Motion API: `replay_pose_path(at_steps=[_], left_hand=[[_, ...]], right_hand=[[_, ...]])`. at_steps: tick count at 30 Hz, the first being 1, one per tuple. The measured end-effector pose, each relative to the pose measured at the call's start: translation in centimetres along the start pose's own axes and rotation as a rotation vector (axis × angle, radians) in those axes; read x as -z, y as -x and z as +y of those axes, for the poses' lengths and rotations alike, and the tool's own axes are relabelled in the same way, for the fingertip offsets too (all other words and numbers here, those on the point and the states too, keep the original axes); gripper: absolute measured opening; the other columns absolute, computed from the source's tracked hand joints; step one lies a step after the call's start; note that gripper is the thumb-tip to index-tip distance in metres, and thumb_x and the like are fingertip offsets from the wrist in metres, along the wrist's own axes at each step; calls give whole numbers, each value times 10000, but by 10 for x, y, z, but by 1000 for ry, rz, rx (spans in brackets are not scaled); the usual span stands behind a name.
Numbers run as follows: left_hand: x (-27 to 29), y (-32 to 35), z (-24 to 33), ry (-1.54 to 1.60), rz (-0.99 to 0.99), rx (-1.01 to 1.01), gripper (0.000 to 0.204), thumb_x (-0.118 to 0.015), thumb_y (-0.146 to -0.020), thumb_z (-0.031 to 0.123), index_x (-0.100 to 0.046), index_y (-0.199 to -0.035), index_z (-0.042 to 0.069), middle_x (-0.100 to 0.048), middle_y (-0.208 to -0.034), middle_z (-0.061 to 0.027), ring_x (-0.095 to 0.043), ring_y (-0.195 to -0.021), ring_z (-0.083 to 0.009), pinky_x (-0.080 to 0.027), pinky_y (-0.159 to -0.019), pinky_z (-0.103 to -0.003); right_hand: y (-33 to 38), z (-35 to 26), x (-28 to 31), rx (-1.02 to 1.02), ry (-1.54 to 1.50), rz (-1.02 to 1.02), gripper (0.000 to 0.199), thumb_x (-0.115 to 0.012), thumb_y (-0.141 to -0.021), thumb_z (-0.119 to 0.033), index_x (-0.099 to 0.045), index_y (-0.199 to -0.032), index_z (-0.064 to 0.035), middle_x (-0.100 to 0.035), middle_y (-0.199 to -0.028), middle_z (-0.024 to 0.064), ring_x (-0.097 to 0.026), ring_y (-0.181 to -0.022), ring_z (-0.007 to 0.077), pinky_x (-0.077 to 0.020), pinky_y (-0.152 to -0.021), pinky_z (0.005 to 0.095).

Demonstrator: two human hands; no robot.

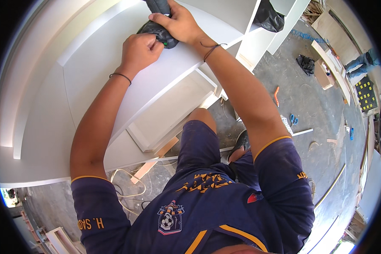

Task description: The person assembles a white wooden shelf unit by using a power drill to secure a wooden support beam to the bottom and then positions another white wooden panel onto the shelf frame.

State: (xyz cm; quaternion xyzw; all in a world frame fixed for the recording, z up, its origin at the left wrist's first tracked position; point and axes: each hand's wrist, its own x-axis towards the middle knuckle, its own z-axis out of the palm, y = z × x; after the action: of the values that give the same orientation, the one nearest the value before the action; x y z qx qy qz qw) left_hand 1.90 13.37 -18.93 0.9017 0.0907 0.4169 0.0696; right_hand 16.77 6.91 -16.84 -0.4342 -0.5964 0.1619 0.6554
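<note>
A black cordless power tool (155,33), likely a drill, lies over the white cabinet panel (89,80) at the top of the head view. My right hand (180,23) is closed round its grip, thumb across the front. Against its wide battery base, beside a small green light, is my left hand (139,51) with the fingers curled in. Whether those fingers pinch a part of the base is hidden. The tool's front end runs out of the picture at the top edge.
An open white drawer-like frame (169,110) sits below the panel. On the grey floor lie a wood strip (143,171), a pale cable (127,194), blue-handled scissors (294,120) and an orange piece (276,96). A black plastic bag (269,17) rests in a cabinet compartment. Another person's legs (360,63) show far right.
</note>
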Motion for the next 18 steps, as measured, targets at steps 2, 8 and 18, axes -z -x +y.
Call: replay_pose_path(at_steps=[2,8,18], left_hand=[[3,3,-2,-20,-24,37,303,-635,-705,126,-414,-519,34,-468,-479,-110,-425,-401,-270,-347,-413,-370],[5,3,-3,15,-14,6,291,-632,-708,102,-412,-536,23,-475,-507,-129,-431,-408,-280,-340,-416,-373],[-2,-17,-5,351,300,489,324,-579,-866,137,-505,-575,13,-465,-477,-34,-409,-444,-93,-352,-456,-285]], right_hand=[[0,-3,-1,-25,37,-10,312,-643,-846,-218,-535,-1050,-8,-552,-783,44,-514,-704,122,-459,-636,278],[0,0,1,-111,105,-9,359,-682,-810,-244,-561,-1066,-23,-605,-872,77,-575,-806,152,-480,-733,295],[-20,-31,2,-87,209,136,638,-738,-674,-295,-519,-1180,28,-675,-907,195,-658,-834,303,-503,-793,354]])
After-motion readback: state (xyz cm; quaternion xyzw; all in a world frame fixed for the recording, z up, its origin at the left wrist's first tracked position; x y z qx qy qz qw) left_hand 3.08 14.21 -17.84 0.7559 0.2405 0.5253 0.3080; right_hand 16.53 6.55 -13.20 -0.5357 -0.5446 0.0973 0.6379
